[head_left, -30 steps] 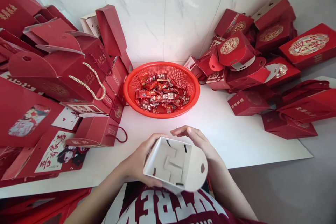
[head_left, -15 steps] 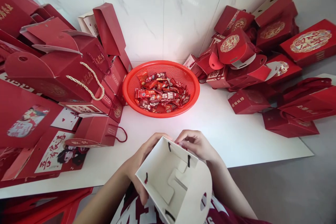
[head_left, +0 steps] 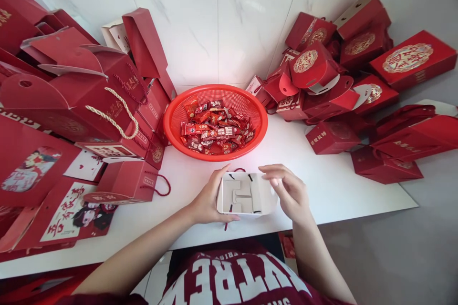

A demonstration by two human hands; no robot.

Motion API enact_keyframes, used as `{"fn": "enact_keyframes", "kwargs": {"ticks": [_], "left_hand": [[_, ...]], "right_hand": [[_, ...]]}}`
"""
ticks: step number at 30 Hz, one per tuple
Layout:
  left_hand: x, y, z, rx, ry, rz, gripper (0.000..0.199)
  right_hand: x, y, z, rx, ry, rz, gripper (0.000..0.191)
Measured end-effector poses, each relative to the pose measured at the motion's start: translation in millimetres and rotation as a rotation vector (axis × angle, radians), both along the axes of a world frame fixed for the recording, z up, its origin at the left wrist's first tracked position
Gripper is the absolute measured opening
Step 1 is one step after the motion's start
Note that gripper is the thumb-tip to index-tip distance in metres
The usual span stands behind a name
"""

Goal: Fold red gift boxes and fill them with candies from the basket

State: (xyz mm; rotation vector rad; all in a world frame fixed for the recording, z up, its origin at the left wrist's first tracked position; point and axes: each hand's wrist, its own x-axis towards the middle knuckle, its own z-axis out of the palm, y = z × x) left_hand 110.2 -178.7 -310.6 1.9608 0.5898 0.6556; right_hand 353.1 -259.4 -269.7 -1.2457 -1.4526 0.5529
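An open-topped gift box (head_left: 236, 195) with white insides stands on the white table in front of me. Its interlocking bottom flaps and dark cord ends through the walls show inside; I see no contents. My left hand (head_left: 211, 198) wraps the box's left side, thumb and fingers along opposite walls. At the other side, my right hand (head_left: 289, 191) has its fingers loosely curved and apart beside the raised lid flap (head_left: 269, 196); whether they touch it I cannot tell. A red cord handle (head_left: 239, 170) pokes out behind the box.
Beyond the box sits a red plastic basket (head_left: 263, 136) with a heap of red-wrapped sweets (head_left: 218, 128). Red gift boxes and bags (head_left: 118, 181) crowd the left side. More red boxes (head_left: 332, 137) are piled on the right. A tiled wall (head_left: 193, 24) rises behind.
The box has gone from a tilted position close to my body to upright on the table. My left hand stays on it; my right hand has shifted from its far wall to beside the flap.
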Motion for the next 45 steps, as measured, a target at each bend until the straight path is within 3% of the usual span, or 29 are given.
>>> {"fn": "enact_keyframes", "kwargs": {"ticks": [3,6,9,11,13,15,19,23,26,30,39,45], "left_hand": [[0,-1,-3.5,0.081,0.041,0.024,0.131],[-4,0,0.3,0.155,0.064,0.042,0.129],[-9,1,3.2,0.149,0.059,0.038,0.127],[-12,1,3.2,0.089,0.025,0.027,0.125],[-13,1,2.5,0.008,-0.008,0.015,0.121],[-12,1,2.0,-0.075,-0.046,-0.004,0.118],[-4,4,0.8,-0.210,-0.201,-0.075,0.111],[8,12,-5.5,-0.242,-0.300,-0.069,0.104],[11,17,-13.2,-0.271,-0.326,-0.108,0.103],[5,21,-19.3,-0.288,-0.312,-0.156,0.117],[-2,25,-5.6,-0.375,-0.306,-0.171,0.109],[-2,26,-5.1,-0.325,-0.320,-0.169,0.108]], "right_hand": [[-6,-12,7.2,0.086,-0.332,0.101,0.026],[-16,-16,4.4,0.055,-0.537,0.070,0.047],[-26,-12,-5.2,-0.091,-0.520,0.140,0.059],[-32,-8,-12.6,-0.176,-0.460,0.216,0.080],[-38,-4,-21.5,-0.211,-0.376,0.219,0.099],[-42,-2,-32.5,-0.206,-0.286,0.183,0.106],[-46,1,-55.3,-0.175,-0.172,0.210,0.106],[-44,4,-67.4,-0.085,-0.152,0.201,0.105],[-43,5,-69.9,-0.059,-0.125,0.157,0.108],[-45,7,-71.0,-0.073,-0.101,0.145,0.116],[-53,8,-72.7,-0.095,-0.120,0.156,0.119],[-54,10,-72.8,-0.073,-0.097,0.174,0.110]]}}
